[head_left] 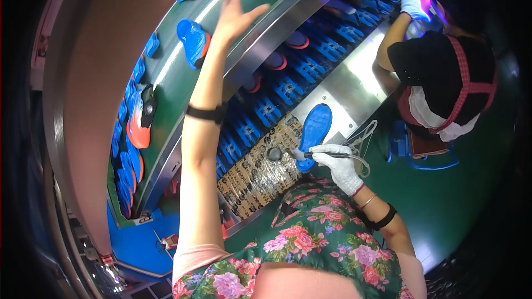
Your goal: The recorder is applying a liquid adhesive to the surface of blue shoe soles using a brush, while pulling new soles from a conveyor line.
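Note:
My left hand (235, 19) is bare and stretched over the green conveyor belt (166, 86), fingers spread, holding nothing. Closest to it is a blue-wrapped shoe (194, 43) with an orange edge. In a white glove, my right hand (341, 170) grips a slim black-handled tool (327, 155) with a pale tip and a cord or thin hose trailing from it. I cannot tell the tool's exact kind. Its tip is over or against a blue shoe sole (317, 127), which lies across the bench edge. A small dark round piece (274, 154) sits left of the sole.
Brown-taped covering (252, 180) lies on the metal bench (363, 80). Blue racks (288, 93) line up between bench and conveyor. More shoes, one orange and black (138, 119), crowd the belt's left. A co-worker (443, 77) sits at right, a gloved hand under purple light.

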The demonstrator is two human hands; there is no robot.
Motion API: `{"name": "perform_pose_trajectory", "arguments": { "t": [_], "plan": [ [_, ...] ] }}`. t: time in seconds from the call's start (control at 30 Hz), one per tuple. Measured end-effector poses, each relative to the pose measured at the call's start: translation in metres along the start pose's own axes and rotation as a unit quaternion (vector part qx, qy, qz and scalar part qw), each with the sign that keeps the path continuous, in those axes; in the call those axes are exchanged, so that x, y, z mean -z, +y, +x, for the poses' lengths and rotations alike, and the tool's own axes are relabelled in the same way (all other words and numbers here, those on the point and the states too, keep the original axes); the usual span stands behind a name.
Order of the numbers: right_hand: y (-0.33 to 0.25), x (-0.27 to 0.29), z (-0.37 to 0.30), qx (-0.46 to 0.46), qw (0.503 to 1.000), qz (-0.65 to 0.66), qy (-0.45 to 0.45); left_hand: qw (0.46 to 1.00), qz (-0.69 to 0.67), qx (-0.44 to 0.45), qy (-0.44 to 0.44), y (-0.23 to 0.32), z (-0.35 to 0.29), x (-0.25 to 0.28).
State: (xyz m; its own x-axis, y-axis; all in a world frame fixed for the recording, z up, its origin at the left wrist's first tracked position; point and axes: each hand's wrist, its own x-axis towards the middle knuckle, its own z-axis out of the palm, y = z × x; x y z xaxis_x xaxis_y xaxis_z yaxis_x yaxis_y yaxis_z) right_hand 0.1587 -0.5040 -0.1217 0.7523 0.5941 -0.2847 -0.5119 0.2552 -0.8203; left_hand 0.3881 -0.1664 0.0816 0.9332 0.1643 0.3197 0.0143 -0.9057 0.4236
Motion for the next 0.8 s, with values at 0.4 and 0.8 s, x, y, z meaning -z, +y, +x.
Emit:
{"name": "perform_pose_trajectory", "arguments": {
  "t": [0.4,0.8],
  "plan": [
    [0.003,-0.007,-0.006,0.031,0.997,0.05,0.049,0.978,-0.164,0.06,0.116,-0.004,0.107,-0.087],
    [0.005,-0.007,0.016,-0.038,0.998,0.058,0.007,0.681,-0.719,0.053,0.131,0.014,-0.142,0.011]
  ]
}}
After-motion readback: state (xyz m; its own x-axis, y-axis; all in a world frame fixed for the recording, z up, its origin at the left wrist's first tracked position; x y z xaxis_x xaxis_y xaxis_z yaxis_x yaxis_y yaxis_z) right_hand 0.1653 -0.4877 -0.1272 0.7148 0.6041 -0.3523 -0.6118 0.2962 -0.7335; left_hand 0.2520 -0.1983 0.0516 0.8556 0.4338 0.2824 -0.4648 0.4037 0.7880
